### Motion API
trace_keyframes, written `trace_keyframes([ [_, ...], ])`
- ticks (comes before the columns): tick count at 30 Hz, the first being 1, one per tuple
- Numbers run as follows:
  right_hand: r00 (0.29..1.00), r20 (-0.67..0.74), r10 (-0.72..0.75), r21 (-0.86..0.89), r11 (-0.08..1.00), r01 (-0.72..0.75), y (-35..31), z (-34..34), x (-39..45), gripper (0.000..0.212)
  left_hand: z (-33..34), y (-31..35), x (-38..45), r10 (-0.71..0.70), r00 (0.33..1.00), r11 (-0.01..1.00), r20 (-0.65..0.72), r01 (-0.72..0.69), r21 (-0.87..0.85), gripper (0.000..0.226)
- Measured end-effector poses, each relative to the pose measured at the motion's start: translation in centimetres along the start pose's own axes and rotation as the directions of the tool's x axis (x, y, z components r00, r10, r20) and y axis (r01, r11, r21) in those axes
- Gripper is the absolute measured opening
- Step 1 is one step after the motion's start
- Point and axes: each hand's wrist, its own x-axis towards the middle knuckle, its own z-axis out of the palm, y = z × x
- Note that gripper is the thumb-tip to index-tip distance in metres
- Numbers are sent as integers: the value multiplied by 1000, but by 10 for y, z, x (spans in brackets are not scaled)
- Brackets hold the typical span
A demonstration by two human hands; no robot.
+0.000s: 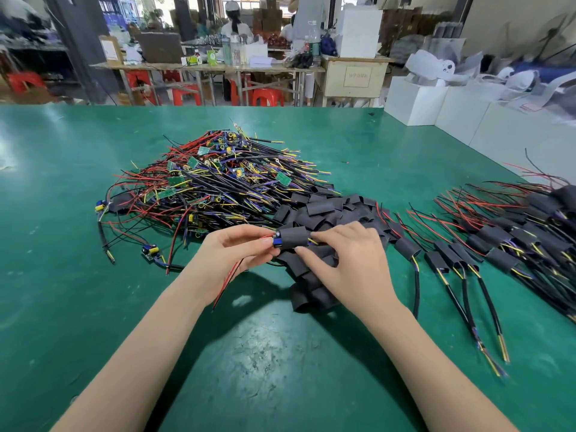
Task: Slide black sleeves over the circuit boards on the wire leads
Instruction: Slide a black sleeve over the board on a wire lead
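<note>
Both hands meet near centre: left hand point(240, 257) pinches the circuit board point(278, 241) end, right hand point(346, 260) pinches the black sleeve point(294, 236) around it. Light, soft tubing; best gripped at its edges.

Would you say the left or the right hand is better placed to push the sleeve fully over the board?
Probably the right hand: it pinches the black sleeve, while the left hand holds the board end.
</note>
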Motion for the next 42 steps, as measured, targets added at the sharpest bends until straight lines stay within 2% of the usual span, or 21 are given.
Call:
trace_keyframes([
  [4,991,91,-97,-108,988,107,-1,2,-2,43,3,-4,0,6,1000,999,-10,-6,34,16],
  [14,988,69,-138,-157,977,147,0,4,-1,31,8,-7,-2,12,999,998,-40,-9,68,12],
  [19,985,110,-130,-154,977,146,-1,2,0,30,8,-3,-3,15,999,998,-29,-13,64,11],
  [21,990,93,-107,-111,987,118,-2,1,1,22,6,-1,-2,-2,1000,999,-22,3,37,13],
  [25,997,39,-68,97,993,64,-5,-1,1,42,8,2,-2,-33,999,999,-7,33,15,17],
  [28,993,-17,-115,223,968,116,-6,-4,1,31,9,3,-4,-37,999,999,-11,37,35,12],
  [31,997,1,-71,325,943,67,-5,-6,2,30,11,5,-5,1,1000,994,-6,0,113,10],
  [34,995,-11,-102,274,956,101,-6,-6,1,34,15,4,-6,12,1000,993,-2,-12,119,10],
  [42,983,-72,-166,-6,986,166,0,-2,1,40,20,0,-5,-31,999,994,20,29,104,16],
])
